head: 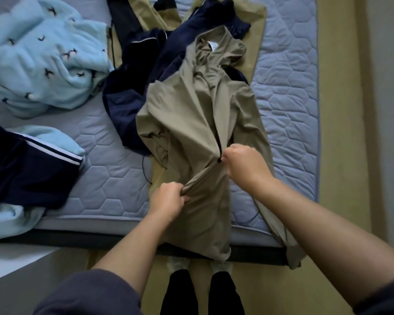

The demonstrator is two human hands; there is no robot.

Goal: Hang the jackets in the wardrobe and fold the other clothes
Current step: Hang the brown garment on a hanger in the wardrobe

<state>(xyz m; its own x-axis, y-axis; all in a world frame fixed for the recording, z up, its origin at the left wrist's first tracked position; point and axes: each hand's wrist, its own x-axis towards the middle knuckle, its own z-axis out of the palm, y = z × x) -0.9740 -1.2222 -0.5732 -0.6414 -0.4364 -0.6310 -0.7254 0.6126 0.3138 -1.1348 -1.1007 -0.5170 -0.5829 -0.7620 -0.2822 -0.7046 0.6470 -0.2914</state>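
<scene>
We've got navy clothes point(132, 92) and blue fleece point(43, 53) alongside. Our left hand point(168, 198) grips the khaki jacket point(191, 123), right hand point(243, 164) pinches its zip point(219, 160)

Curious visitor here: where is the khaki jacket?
Head view, centre: khaki jacket on the bed, overlapping navy clothes, held by left hand and right hand.

Dim, soft, even light — faint shadows, slight blur, wide-angle edge bending.
</scene>
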